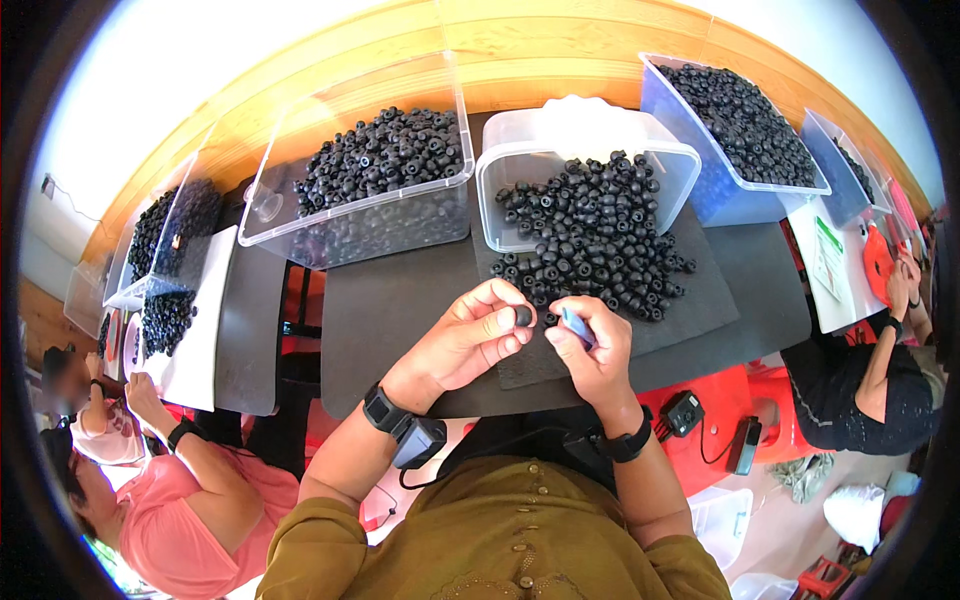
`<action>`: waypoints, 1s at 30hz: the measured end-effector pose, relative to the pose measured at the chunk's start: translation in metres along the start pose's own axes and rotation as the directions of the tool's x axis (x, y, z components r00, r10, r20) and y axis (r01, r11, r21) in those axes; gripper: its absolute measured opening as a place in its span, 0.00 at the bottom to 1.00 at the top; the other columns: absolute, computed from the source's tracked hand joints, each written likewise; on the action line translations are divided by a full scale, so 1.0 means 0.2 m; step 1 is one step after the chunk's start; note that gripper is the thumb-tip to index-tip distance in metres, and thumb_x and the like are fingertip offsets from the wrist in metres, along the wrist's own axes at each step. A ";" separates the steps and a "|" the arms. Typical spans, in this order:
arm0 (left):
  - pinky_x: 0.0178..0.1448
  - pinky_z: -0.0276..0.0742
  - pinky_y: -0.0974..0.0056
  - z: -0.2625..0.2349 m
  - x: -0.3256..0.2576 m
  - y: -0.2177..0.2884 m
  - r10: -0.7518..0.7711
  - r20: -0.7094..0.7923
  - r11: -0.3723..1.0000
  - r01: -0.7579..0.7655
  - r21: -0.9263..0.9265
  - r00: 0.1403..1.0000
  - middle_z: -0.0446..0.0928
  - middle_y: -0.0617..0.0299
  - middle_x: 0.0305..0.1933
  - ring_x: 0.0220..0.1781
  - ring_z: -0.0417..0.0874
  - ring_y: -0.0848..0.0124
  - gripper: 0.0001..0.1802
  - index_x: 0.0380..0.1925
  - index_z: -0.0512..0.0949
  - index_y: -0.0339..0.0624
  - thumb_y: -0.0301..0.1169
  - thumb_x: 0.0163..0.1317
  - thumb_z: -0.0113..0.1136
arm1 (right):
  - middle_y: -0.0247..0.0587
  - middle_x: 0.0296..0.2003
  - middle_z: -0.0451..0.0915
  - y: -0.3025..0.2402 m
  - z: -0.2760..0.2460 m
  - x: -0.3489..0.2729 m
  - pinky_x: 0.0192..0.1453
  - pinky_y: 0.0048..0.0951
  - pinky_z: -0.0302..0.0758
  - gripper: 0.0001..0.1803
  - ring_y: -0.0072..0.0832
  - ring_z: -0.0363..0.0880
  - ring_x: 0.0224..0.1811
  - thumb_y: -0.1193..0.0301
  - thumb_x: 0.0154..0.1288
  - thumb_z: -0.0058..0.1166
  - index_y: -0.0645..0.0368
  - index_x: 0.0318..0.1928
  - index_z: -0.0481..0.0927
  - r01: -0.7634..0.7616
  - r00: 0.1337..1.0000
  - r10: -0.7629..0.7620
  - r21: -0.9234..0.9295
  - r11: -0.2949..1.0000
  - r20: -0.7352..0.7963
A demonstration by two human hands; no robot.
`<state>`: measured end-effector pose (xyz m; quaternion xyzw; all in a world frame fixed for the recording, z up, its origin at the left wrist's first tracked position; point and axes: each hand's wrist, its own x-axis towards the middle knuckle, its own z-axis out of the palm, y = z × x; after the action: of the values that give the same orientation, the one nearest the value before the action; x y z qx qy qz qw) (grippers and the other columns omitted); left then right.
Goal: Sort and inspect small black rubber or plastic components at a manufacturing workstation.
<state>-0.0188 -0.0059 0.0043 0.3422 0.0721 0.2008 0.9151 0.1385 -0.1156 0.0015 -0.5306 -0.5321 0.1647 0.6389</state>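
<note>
Between the thumb and fingers of my left hand (480, 335) is a small black rounded part (523, 316), like a barrel-shaped bead. My right hand (595, 355) is closed round a small blue tool (577, 326); its working end is hidden. Another black part (550, 319) shows right beside the right fingertips, and I cannot tell whether it is touched. Both hands are close together over the near edge of a dark mat (700, 300). Just beyond them, a loose heap of such black parts (600, 245) spills out of a clear plastic tub (490, 200) tipped on its side.
Clear bins of black parts stand left (355, 235) and right (740, 205) on the dark table (400, 310). At the far left, people work beside another bin (150, 255); one more person's arm (878, 370) shows at right. A red stool (715, 400) holds small black devices.
</note>
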 end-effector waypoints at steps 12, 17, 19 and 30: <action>0.42 0.77 0.70 0.10 -0.05 0.65 0.699 0.044 0.567 -0.591 0.575 0.714 0.79 0.58 0.42 0.37 0.79 0.74 0.07 0.42 0.75 0.40 0.26 0.65 0.59 | 0.33 0.20 0.74 0.04 -0.02 -0.01 0.25 0.20 0.62 0.07 0.16 0.67 0.20 0.76 0.60 0.62 0.64 0.29 0.78 0.016 0.982 -0.039 -0.124 0.992 -0.185; 0.42 0.78 0.71 0.09 -0.05 0.34 0.197 -0.009 0.941 -0.186 0.283 0.980 0.79 0.60 0.42 0.39 0.81 0.74 0.09 0.43 0.75 0.41 0.29 0.65 0.61 | 0.35 0.23 0.77 0.02 0.01 -0.01 0.28 0.20 0.66 0.13 0.17 0.70 0.22 0.76 0.58 0.64 0.63 0.44 0.82 0.077 0.985 -0.099 -0.153 0.985 -0.143; 0.43 0.79 0.72 0.05 -0.04 0.15 0.057 -0.037 0.991 -0.052 0.126 0.998 0.79 0.62 0.43 0.39 0.81 0.75 0.08 0.44 0.75 0.43 0.29 0.67 0.59 | 0.34 0.23 0.77 0.01 0.02 -0.01 0.27 0.19 0.66 0.16 0.17 0.69 0.21 0.75 0.57 0.64 0.63 0.47 0.81 0.085 0.987 -0.101 -0.126 0.988 -0.125; 0.49 0.77 0.72 0.02 0.03 -0.10 0.008 0.024 0.995 -0.006 -0.096 1.000 0.79 0.64 0.45 0.46 0.80 0.75 0.09 0.47 0.77 0.46 0.30 0.69 0.56 | 0.35 0.21 0.75 0.02 0.02 0.01 0.22 0.23 0.65 0.22 0.23 0.71 0.18 0.77 0.52 0.65 0.61 0.50 0.82 0.285 0.956 -0.292 -0.164 0.944 -0.018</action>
<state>-0.0063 -0.0190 -0.0054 0.3003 0.0501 0.2030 0.9306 0.1367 -0.1099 -0.0025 -0.5000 -0.6018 0.0149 0.6226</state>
